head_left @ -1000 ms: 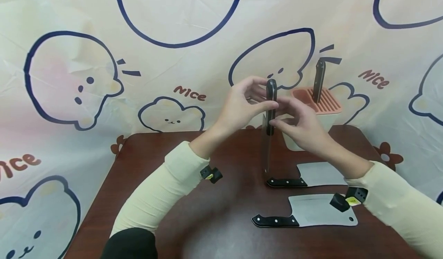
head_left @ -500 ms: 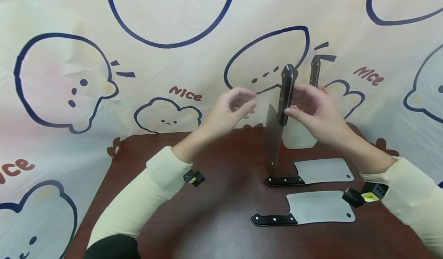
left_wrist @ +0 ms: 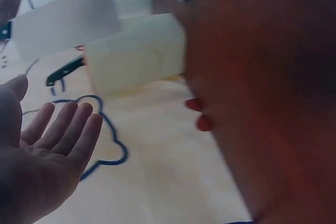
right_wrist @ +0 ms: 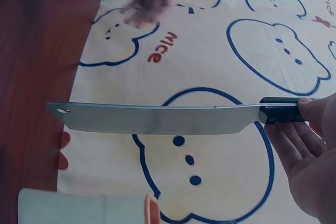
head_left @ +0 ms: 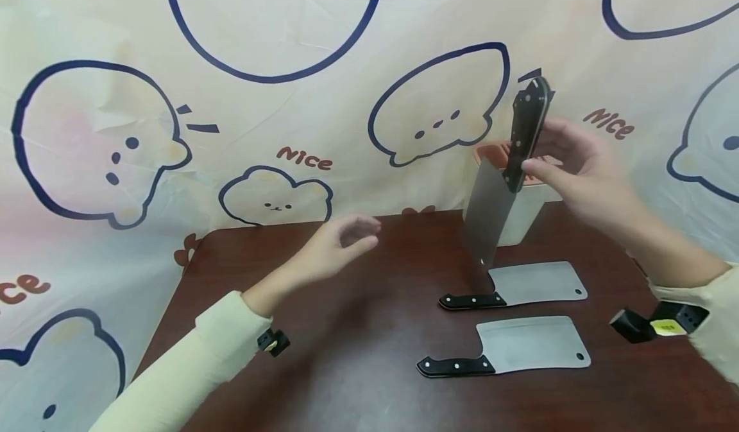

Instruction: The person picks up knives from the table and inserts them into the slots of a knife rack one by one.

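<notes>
My right hand (head_left: 583, 169) pinches the black riveted handle of a cleaver (head_left: 491, 207), its blade pointing down in front of the knife block. In the right wrist view the cleaver (right_wrist: 157, 119) shows its whole blade, with a hole near the end, and the thumb lies on the handle. My left hand (head_left: 323, 249) hangs over the left-middle of the table, holding nothing; the left wrist view shows that hand (left_wrist: 47, 156) with fingers extended. Two more cleavers lie flat on the table, a farther cleaver (head_left: 537, 282) and a nearer cleaver (head_left: 534, 343), handles toward the left.
Behind the held cleaver stands a pale knife block (head_left: 522, 217) with an orange slotted top, partly hidden. Another black knife handle (left_wrist: 65, 72) sticks out of it in the left wrist view. The dark wooden table (head_left: 335, 329) ends at a printed cloth backdrop (head_left: 277, 117).
The left hand has let go of the cleaver and moved down to the left. The right hand has carried the cleaver to the right, toward the knife block.
</notes>
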